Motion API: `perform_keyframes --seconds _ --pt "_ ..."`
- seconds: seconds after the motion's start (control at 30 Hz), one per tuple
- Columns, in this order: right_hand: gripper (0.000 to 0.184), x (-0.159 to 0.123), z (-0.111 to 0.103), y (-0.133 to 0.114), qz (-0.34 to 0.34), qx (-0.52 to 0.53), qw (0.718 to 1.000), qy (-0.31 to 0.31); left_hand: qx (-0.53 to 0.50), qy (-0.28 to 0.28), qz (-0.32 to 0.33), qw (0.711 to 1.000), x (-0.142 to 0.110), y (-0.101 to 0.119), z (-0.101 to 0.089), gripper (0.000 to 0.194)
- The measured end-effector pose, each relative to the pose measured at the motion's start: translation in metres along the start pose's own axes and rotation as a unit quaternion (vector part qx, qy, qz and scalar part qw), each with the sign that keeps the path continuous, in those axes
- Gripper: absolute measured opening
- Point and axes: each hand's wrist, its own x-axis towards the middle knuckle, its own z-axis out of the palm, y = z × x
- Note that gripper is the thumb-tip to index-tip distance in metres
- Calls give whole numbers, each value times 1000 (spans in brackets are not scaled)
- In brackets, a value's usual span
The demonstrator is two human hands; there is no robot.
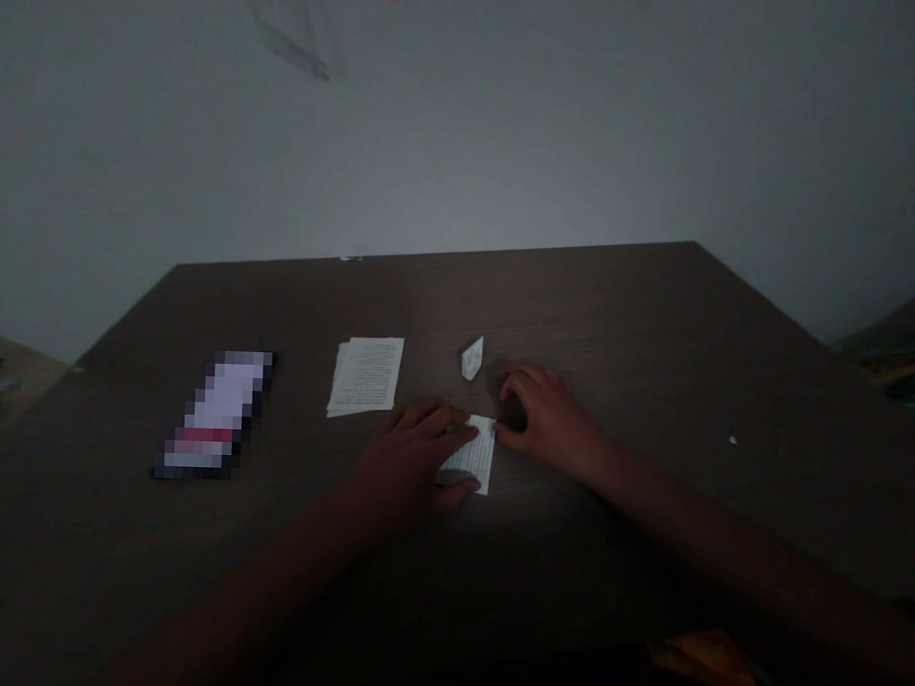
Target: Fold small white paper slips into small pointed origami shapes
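Observation:
A small sheet of printed paper (481, 454) lies on the table in front of me. My left hand (424, 452) rests over its left part, fingers spread and flat, hiding that side. At the paper's upper right edge is my right hand (541, 411), fingers curved and apart, with the thumb tip by the corner and nothing visible between the fingers. Just beyond both hands sits a small folded paper piece (472, 359), pale and pointed. Left of it lies a stack of printed paper sheets (366, 373), slightly out of line.
A phone (219, 415) with a lit, blurred screen lies at the left on the dark wooden table (579, 307). One tiny white scrap (731, 440) is at the right. Behind the table stands a pale wall (510, 115) with a clear plastic item (285, 22) on it.

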Motion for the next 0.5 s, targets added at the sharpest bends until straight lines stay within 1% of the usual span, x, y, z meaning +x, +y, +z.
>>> perform_keyframes --seconds 0.2,0.27,0.37,0.43,0.5 --pt "36 -17 -3 -21 -54 18 997 -43 -4 8 -3 1000 0 1 -1 57" --pt "39 -19 -2 -24 -67 28 996 -54 -8 4 -4 1000 0 0 0 61" --pt "33 -16 1 -20 -45 30 998 -39 -16 2 -1 1000 0 -4 4 68" --pt "27 -10 2 -13 -19 31 999 -21 -19 4 3 1000 -1 -7 7 68" --pt "23 -3 3 -5 -10 43 999 -9 -20 10 9 1000 -1 -8 9 67"
